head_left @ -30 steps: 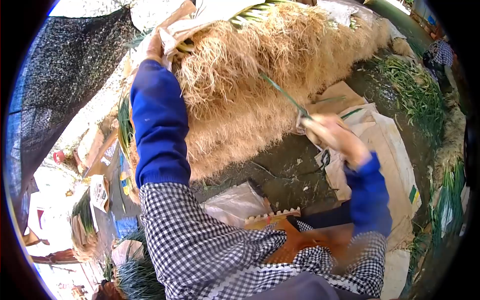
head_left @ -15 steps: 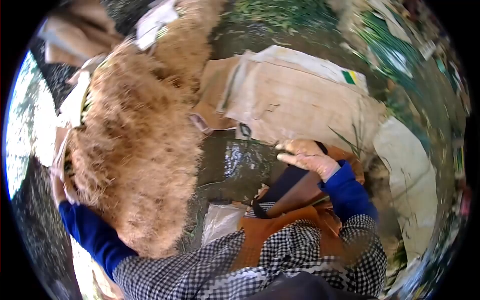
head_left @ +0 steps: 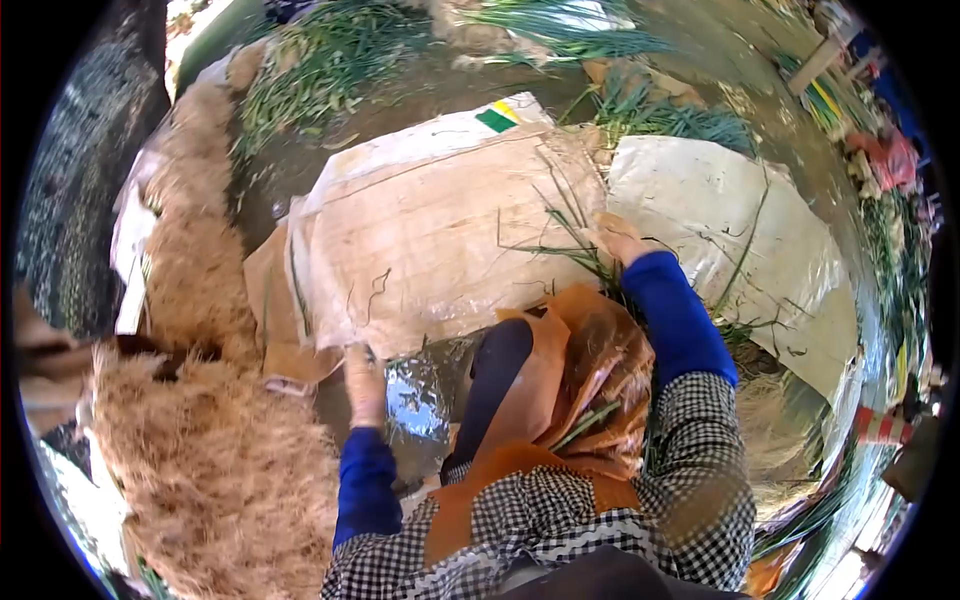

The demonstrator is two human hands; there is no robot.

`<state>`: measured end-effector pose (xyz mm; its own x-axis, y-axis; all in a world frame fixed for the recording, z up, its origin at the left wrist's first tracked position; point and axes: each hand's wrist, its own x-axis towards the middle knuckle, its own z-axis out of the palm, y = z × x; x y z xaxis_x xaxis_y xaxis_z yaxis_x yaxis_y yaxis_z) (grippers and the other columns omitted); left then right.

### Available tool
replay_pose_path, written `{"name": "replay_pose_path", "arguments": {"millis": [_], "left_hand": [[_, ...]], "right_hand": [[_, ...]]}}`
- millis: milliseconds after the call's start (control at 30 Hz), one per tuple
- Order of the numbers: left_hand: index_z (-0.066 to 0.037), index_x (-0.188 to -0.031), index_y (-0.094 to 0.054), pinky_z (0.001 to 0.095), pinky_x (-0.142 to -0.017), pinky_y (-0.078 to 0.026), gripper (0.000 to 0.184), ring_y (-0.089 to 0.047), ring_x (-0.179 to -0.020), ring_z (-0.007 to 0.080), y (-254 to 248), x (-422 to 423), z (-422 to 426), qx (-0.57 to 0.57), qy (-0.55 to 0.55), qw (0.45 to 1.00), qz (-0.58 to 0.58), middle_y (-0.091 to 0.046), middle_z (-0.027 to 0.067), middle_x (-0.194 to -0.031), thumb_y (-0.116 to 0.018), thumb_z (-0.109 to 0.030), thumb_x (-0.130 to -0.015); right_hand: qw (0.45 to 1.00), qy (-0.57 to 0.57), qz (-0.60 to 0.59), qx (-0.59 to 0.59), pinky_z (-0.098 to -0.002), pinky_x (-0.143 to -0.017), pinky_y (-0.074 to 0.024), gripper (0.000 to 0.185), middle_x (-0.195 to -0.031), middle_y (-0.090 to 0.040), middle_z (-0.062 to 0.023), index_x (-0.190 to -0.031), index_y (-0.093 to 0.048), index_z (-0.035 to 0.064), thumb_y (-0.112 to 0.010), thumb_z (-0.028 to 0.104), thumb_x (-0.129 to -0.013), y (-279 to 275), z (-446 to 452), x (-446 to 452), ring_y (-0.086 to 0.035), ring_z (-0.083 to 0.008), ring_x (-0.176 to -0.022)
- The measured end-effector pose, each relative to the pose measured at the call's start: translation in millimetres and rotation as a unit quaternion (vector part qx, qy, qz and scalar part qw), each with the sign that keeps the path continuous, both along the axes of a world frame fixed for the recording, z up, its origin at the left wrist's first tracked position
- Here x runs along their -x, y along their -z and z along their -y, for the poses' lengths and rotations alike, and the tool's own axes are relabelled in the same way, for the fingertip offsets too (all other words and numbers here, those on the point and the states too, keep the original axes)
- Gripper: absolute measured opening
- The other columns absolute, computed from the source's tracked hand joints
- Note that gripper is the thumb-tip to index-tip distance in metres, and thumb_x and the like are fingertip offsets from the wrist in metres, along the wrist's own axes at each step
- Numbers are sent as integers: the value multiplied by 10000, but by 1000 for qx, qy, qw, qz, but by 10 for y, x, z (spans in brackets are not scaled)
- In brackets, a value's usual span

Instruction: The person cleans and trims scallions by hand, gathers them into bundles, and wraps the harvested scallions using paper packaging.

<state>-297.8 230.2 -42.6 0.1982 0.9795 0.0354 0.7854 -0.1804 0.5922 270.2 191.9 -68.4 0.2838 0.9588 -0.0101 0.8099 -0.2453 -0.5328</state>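
A flattened tan woven sack [head_left: 440, 230] with a white border and a green-yellow mark lies on the wet ground in front of me. My left hand [head_left: 366, 388] is closed on its near left corner, fingertips partly hidden at the edge. At its right edge, my right hand [head_left: 617, 238] has its fingers closed around the margin, beside some loose green stalks [head_left: 565, 225]. To the left stands a long pile of brown, hairy roots [head_left: 220, 470], packed close together.
A pale sheet [head_left: 735, 210] lies to the right with green scraps on it. Green leaf heaps [head_left: 325, 65] are spread at the back left, and more leaves [head_left: 680, 120] lie behind the pale sheet. A puddle [head_left: 418, 395] glints near my left hand.
My view has turned to the right. My left hand has left the root pile's outer side and now holds the sack's near corner. My right hand has reached forward to the sack's right edge.
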Motion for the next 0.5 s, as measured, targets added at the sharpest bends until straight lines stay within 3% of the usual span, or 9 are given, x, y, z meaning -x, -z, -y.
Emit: {"name": "replay_pose_path", "arguments": {"millis": [33,100,267,300,333,367,433,467,500], "left_hand": [[-3,-1256,-443,415,-1046,-299,598,-393,-1215,367,397,-109,-49,-70,98,969,-217,-422,217,-1309,-675,-183,-735],[-67,-1356,-329,438,-1037,-309,743,-325,-1254,410,914,-249,-34,85,62,966,-238,-314,238,-1381,-686,-253,-731],[-55,-1368,-307,412,-1022,-327,767,-351,-1235,414,1623,64,517,298,-62,943,-131,-277,259,-1392,-662,-279,-727],[-53,-1357,-326,406,-975,-372,733,-428,-1178,389,2126,515,763,402,-50,914,-37,-394,255,-1317,-651,-268,-736],[-58,-1340,-347,408,-894,-425,695,-524,-1061,366,1742,407,912,473,-58,874,-90,-507,232,-1199,-644,-254,-743],[-54,-1266,-443,397,-817,-452,550,-574,-955,345,1729,539,1111,479,39,874,-75,-555,204,-1114,-622,-206,-768],[-34,-1162,-550,378,-848,-418,423,-547,-1044,263,1561,557,1123,509,415,690,-306,-576,181,-1119,-572,-275,-816],[-34,-1162,-550,378,-848,-418,423,-547,-1044,263,1699,571,1131,495,434,687,-308,-576,181,-1119,-572,-275,-816],[-48,-1081,-594,404,-830,-441,321,-571,-989,318,1920,577,1164,681,183,682,-196,-601,195,-1047,-541,-236,-826]], "right_hand": [[1000,-10,-17,0,-326,-958,-376,437,-1154,-572,-172,-1130,-588,57,-546,394,-854,227,-176,-90,-500,-267,-1126],[999,-17,-34,2,-317,-978,-360,472,-1185,-562,-176,-1180,-578,91,-486,447,-883,489,-492,-233,-488,-261,-1148],[934,3,356,38,-339,-972,-383,427,-1126,-589,-178,-1122,-607,64,-499,390,-869,1093,-691,80,-529,-277,-1083],[943,-141,298,49,-374,-815,-428,303,-959,-596,-173,-959,-628,66,-504,316,-841,1075,-427,263,-559,-283,-886],[926,-274,220,139,-391,-681,-453,236,-836,-600,-162,-854,-638,59,-504,252,-833,1194,34,542,-580,-277,-749],[885,-380,110,245,-408,-547,-477,212,-713,-604,-151,-750,-648,51,-504,187,-824,1299,489,822,-600,-271,-613],[857,-356,-82,364,-400,-541,-481,201,-718,-606,-145,-757,-644,49,-500,173,-823,1242,1272,1082,-598,-261,-612],[853,-311,-135,398,-396,-538,-483,196,-720,-607,-142,-761,-642,48,-498,166,-822,1174,1615,1155,-598,-256,-611],[855,-265,-160,417,-392,-534,-485,191,-722,-608,-139,-764,-640,47,-496,160,-822,1065,1896,1183,-597,-251,-611]]}}
